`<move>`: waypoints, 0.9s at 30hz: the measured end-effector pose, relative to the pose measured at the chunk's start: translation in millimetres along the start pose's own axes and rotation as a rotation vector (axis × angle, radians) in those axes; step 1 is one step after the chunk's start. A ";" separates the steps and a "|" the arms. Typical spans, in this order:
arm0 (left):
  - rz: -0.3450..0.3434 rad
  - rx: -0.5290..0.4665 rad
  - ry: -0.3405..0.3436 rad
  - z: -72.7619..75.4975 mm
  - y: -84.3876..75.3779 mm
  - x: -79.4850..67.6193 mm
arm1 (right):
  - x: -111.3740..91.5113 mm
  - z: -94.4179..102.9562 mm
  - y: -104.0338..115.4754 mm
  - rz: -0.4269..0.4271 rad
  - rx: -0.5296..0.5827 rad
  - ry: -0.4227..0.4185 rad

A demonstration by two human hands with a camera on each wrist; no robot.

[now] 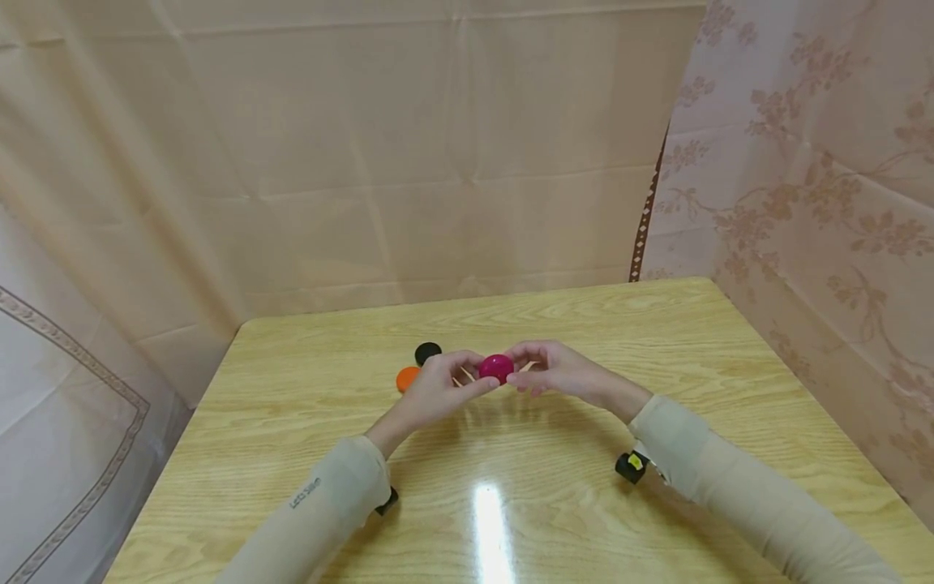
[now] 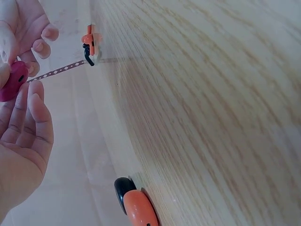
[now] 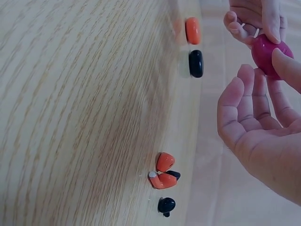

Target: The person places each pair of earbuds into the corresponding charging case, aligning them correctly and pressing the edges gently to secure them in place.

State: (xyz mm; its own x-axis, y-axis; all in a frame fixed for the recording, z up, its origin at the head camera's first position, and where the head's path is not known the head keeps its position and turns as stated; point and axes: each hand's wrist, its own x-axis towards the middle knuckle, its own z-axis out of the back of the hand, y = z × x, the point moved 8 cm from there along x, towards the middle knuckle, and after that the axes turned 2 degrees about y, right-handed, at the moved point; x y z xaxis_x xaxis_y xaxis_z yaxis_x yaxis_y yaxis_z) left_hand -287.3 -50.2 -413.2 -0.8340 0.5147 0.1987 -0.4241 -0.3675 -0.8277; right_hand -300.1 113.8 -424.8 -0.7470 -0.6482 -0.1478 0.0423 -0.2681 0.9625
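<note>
A glossy magenta earbud case [image 1: 496, 367] is held above the table between both hands, its lid apparently closed. My left hand [image 1: 445, 391] pinches it from the left, thumb in front. From the right, my right hand [image 1: 565, 375] grips the other side between thumb and fingers. The left wrist view shows a small dark mark on the underside of the case [image 2: 15, 81]. Other fingers of both hands spread loosely below it.
An orange case [image 1: 407, 379] and a black case [image 1: 428, 352] lie side by side on the wooden table [image 1: 292, 454], behind the left hand. Loose orange earbuds [image 3: 164, 161] and a black earbud [image 3: 166, 205] lie further right. Curtains hang beyond the table edges.
</note>
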 end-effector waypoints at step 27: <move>0.126 0.031 0.014 -13.5 -1.7 20.8 | -3.8 31.3 2.1 0.005 -0.065 -0.085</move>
State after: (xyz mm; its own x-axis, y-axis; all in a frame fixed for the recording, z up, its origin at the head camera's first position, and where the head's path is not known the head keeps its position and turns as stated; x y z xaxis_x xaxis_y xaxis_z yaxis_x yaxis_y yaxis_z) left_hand -299.2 -28.4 -414.7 -0.8764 0.4738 0.0863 -0.3268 -0.4534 -0.8292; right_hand -318.0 138.1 -415.1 -0.7999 -0.5879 -0.1208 0.0866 -0.3123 0.9460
